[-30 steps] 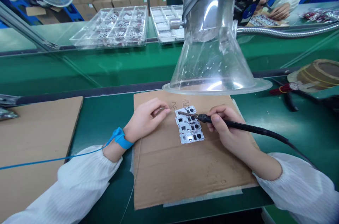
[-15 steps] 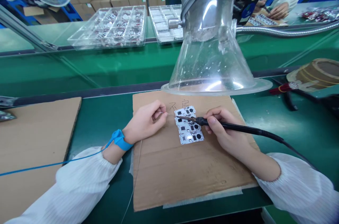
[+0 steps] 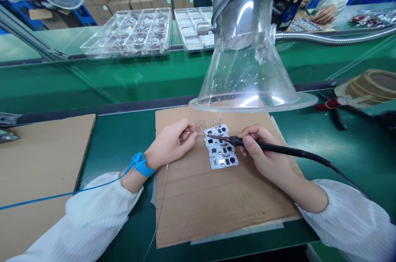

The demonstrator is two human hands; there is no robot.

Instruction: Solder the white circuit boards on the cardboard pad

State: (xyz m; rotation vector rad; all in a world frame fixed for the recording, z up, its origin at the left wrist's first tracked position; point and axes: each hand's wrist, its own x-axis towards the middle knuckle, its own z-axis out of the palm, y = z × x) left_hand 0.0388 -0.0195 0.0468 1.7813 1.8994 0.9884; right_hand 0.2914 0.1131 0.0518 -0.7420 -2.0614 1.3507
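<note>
A white circuit board panel (image 3: 221, 155) with dark round and square parts lies on a cardboard sheet (image 3: 198, 208). My right hand (image 3: 262, 148) is closed around a black soldering iron (image 3: 278, 149), whose tip rests at or just over the upper left part of the board. My left hand (image 3: 173, 140) pinches a thin solder wire (image 3: 164, 190); its free end points at the iron's tip, and the rest trails down over the cardboard. Whether wire and tip touch is too small to tell. A blue wrist strap (image 3: 142, 165) with a cord circles my left wrist.
A clear fume hood (image 3: 250, 76) hangs low above the board. Compartment trays (image 3: 133, 31) stand on the far ledge. Another cardboard sheet (image 3: 40, 159) lies left. A wooden-looking round container (image 3: 368, 86) and a red-handled tool (image 3: 331, 104) are at right. Another person's hand (image 3: 324, 14) works beyond.
Almost nothing differs. Both hands keep their hold on the solder wire and the iron at the board's upper left; the view shifts very slightly. The other person's hands moved a little.
</note>
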